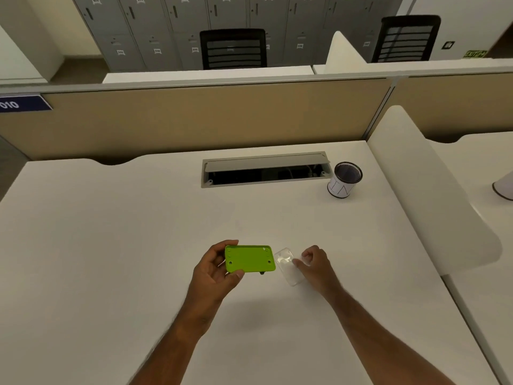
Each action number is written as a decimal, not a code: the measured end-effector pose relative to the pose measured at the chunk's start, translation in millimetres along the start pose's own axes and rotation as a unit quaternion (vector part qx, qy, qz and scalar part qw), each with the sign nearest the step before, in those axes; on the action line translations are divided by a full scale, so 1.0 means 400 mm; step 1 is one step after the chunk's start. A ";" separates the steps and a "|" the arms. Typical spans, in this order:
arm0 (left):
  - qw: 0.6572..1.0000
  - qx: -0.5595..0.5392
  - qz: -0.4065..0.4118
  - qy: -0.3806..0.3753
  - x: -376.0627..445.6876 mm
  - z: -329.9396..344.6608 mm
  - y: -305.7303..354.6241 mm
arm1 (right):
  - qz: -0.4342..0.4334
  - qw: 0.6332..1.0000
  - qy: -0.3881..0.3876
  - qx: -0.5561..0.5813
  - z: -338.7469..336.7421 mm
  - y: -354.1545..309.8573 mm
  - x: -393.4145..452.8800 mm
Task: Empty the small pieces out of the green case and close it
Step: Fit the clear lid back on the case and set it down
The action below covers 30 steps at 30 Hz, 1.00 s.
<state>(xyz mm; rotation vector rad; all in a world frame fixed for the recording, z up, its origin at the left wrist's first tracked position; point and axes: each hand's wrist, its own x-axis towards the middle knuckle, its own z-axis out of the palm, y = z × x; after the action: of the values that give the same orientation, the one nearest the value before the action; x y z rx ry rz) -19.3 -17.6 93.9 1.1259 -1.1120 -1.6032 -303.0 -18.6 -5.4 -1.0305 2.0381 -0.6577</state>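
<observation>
We see a bright green case (249, 258), flat rectangular underside facing us with small round holes, raised above the tabletop (111, 245), its clear lid (286, 263) swung open at its right end

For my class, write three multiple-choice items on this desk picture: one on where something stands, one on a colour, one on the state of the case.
1. Where is the pen cup on the desk?
A. far right, beside the cable hatch
B. near left corner
C. between the hands

2. What colour is the case in the left hand?
A. blue
B. green
C. red

3. The case's clear lid is:
A. shut on the case
B. off, held by the right hand
C. lying by the cup

Answers: 1 A, it stands right of the hatch; 2 B, bright green; 3 B, the lid is apart from the case.
</observation>
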 end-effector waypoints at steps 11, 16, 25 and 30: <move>0.979 0.168 0.066 -0.090 0.206 0.173 0.068 | 0.042 0.743 -0.206 0.636 -0.106 -0.187 0.117; 0.850 0.452 0.169 -0.210 0.277 0.251 0.140 | 0.054 0.679 -0.269 0.681 -0.043 -0.190 0.127; 0.762 0.542 0.211 -0.284 0.299 0.260 0.149 | 0.114 0.628 -0.253 0.727 0.071 -0.140 0.123; 0.791 0.527 0.188 -0.247 0.286 0.232 0.146 | 0.109 0.622 -0.244 0.736 0.069 -0.139 0.124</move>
<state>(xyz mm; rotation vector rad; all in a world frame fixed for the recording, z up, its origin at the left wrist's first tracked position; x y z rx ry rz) -125.4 -123.2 145.6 1.0009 -2.5895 -0.8926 -275.8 -93.2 -1.6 0.1075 0.5649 -1.3260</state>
